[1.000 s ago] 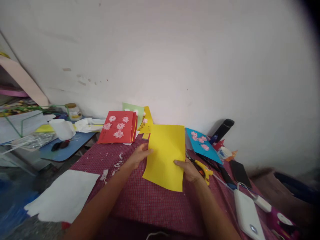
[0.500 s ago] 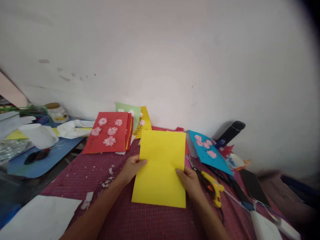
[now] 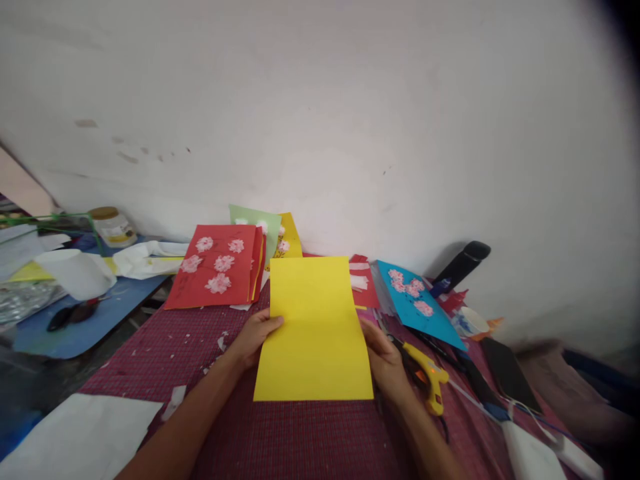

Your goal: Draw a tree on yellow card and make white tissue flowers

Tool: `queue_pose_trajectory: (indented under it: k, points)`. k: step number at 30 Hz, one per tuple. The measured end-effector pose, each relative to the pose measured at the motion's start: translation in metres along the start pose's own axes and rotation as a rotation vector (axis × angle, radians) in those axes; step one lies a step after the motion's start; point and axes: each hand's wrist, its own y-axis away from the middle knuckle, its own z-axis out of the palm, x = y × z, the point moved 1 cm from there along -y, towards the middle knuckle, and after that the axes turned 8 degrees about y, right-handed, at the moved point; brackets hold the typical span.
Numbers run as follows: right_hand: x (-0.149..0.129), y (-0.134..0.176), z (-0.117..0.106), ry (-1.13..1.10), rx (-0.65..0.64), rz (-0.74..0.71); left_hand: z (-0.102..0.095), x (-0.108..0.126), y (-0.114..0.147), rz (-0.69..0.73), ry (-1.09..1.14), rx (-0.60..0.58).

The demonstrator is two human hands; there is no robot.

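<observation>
A plain sheet of yellow paper (image 3: 313, 333) is held up over the table, with a faint crease across its middle and the lower half bent towards me. My left hand (image 3: 255, 333) pinches its left edge, thumb in front and fingers behind. At the right edge, my right hand (image 3: 385, 353) is curled against the sheet, its fingertips partly hidden behind it. Just right of that hand lies a yellow glue gun (image 3: 427, 377). Beyond the sheet, a red card with pink flowers (image 3: 217, 263) rests on a stack at the left, and a blue card with pink flowers (image 3: 417, 303) leans at the right.
The table has a maroon checked cloth (image 3: 300, 440) with paper scraps on it. White paper (image 3: 83, 433) lies at the near left. Along the right are a black bottle (image 3: 463, 267), a small cup (image 3: 470, 323) and a dark phone (image 3: 510, 373). A blue side table (image 3: 90, 327) holds a white roll (image 3: 77, 273).
The yellow sheet has shifted slightly left and now bends at its crease. My right thumb has left the sheet's front, and the hand has moved to behind its edge.
</observation>
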Motion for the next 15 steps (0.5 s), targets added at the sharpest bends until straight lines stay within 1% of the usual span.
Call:
queue_pose_trajectory:
  k: [2, 5, 7, 9, 12, 15]
  points:
    - [-0.001, 0.001, -0.001, 0.085, -0.073, -0.028, -0.002, 0.000, 0.000, -0.012, -0.027, 0.002]
    - [-0.006, 0.002, -0.001, 0.216, -0.143, -0.079, -0.005, -0.001, 0.002, -0.026, -0.063, -0.024]
    - [-0.011, 0.003, -0.001, 0.240, -0.176, -0.105, -0.005, 0.000, 0.003, -0.033, -0.076, -0.056]
    - [-0.016, 0.004, -0.001, 0.204, -0.199, -0.128, -0.003, 0.001, 0.005, -0.041, -0.080, -0.085]
    - [-0.018, 0.004, -0.003, 0.177, -0.169, -0.156, 0.001, 0.001, 0.008, -0.065, -0.077, -0.117]
    - [-0.016, 0.003, -0.004, 0.207, -0.048, -0.169, 0.004, -0.001, 0.009, -0.078, -0.104, -0.138]
